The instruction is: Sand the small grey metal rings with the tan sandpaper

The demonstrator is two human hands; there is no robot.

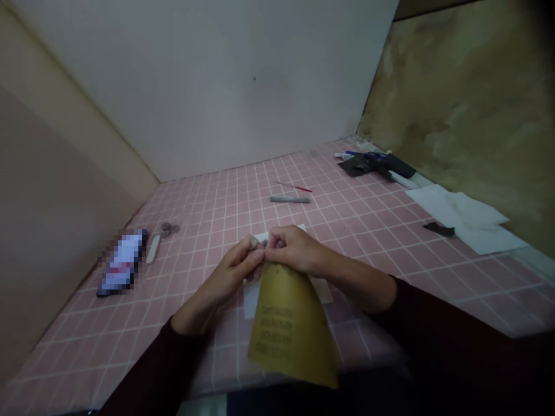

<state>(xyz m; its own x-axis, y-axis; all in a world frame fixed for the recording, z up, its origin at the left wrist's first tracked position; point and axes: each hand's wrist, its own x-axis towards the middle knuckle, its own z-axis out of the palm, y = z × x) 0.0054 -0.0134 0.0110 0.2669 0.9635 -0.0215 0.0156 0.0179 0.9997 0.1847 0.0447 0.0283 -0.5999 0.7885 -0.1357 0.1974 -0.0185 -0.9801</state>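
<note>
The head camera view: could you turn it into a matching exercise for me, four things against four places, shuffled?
Things:
1. Sandpaper sheet
2. Grey pen-like stick
3. Small dark scrap
4. Pixelated phone-like object

Places:
A. On the left, near the left-hand wall
B. Beyond the hands, just nearer than a thin red-ended tool
C. Where the left hand and right hand meet, spreading toward the person
D. On the right, at the edge of the white paper

Pairs: 1-C, 2-B, 3-D, 4-A
</note>
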